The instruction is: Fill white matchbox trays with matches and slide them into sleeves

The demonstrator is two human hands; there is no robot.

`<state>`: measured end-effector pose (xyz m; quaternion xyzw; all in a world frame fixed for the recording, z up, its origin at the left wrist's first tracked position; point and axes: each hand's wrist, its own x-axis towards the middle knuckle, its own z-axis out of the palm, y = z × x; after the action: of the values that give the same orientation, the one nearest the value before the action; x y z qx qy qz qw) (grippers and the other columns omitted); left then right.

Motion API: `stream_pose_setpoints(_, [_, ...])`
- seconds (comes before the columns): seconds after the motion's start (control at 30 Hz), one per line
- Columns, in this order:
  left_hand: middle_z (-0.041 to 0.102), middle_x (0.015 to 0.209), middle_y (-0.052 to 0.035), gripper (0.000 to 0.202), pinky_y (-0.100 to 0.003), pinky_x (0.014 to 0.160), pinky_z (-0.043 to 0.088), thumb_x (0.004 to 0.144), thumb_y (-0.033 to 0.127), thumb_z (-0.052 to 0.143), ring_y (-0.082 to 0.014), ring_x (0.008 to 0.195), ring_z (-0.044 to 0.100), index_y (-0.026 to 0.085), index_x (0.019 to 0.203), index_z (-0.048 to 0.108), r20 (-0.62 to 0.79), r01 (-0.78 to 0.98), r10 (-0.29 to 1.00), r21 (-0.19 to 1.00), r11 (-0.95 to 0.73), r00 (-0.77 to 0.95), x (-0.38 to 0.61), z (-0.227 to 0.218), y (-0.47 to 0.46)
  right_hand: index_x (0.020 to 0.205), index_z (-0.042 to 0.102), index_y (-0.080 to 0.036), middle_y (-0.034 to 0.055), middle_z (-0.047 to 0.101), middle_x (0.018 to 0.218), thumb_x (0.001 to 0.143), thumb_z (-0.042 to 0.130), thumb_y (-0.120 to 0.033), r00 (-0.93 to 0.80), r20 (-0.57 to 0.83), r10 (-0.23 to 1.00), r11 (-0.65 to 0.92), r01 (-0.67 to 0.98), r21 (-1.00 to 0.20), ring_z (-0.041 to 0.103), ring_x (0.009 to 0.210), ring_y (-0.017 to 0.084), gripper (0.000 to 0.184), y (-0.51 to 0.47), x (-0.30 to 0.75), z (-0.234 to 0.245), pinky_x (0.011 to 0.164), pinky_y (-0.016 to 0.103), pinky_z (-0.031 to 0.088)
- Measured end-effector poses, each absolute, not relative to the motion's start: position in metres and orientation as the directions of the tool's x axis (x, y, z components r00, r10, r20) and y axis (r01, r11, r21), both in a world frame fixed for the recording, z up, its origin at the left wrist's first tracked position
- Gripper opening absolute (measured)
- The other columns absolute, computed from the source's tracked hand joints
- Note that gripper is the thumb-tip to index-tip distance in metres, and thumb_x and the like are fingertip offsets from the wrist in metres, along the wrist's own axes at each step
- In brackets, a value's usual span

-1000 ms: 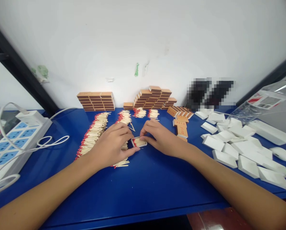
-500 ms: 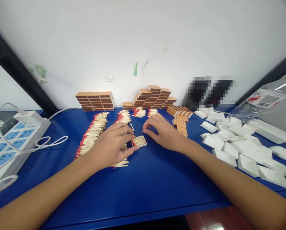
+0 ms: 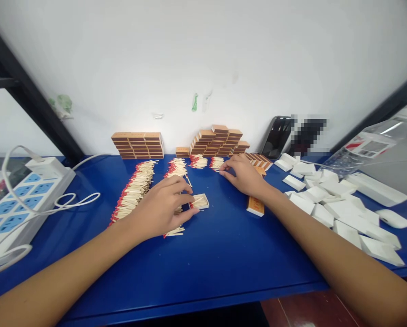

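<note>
Two hands show in my feed, the left hand point(image 3: 166, 202) much the nearer to the matchbox tray point(image 3: 206, 200). Its thumb and forefinger pinch the tray's left end across the width, so the long axis runs out rightward from those fingers, roughly across the desk. Farther right and back, the right hand point(image 3: 242, 175) is well apart from the tray, fingers curled, thumb and forefinger tips close together beside a small match bundle point(image 3: 217, 164); at this grain I can't tell whether they grip anything.

By material, left to right, I get a glossy plastic power strip point(image 3: 21, 200), a long row of pale wooden matches point(image 3: 135, 188) with red heads, a squared stack of brown-sided matchboxes point(image 3: 137, 145), an orange card matchbox point(image 3: 255, 203) by the right wrist, then angular, matte white card trays point(image 3: 346, 209) in a loose heap.
</note>
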<state>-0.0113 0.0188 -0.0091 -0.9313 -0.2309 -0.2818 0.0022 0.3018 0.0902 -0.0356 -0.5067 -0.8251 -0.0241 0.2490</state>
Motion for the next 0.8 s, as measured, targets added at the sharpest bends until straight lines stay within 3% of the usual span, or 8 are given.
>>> stream_pose_setpoints(0.2, [0.075,0.105,-0.0097,0.019,-0.043,0.097,0.06,0.099,0.034,0.071,-0.0254,0.108,0.068,0.017,0.099,0.078,0.513,0.417,0.425,0.138,-0.898,0.746,-0.0112,-0.0082,0.0174,0.104,0.074,-0.021,0.0125,0.067,0.096,0.1,0.061,-0.028,-0.379,0.458,0.804,0.508,0.838,-0.198,0.054,0.097,0.032,0.015,0.0936,0.3039,-0.039,0.089,0.044,0.044])
stream_pose_setpoints(0.8, [0.074,0.104,-0.0101,0.019,-0.045,0.097,0.059,0.1,0.035,0.07,-0.026,0.107,0.067,0.017,0.104,0.077,0.527,0.439,0.444,0.144,-0.887,0.724,-0.0101,-0.0085,0.0184,0.097,0.073,-0.02,0.0118,0.066,0.094,0.097,0.065,-0.028,-0.362,0.453,0.815,0.495,0.841,-0.219,0.056,0.097,0.031,0.011,0.0938,0.3032,-0.0351,0.087,0.043,0.045])
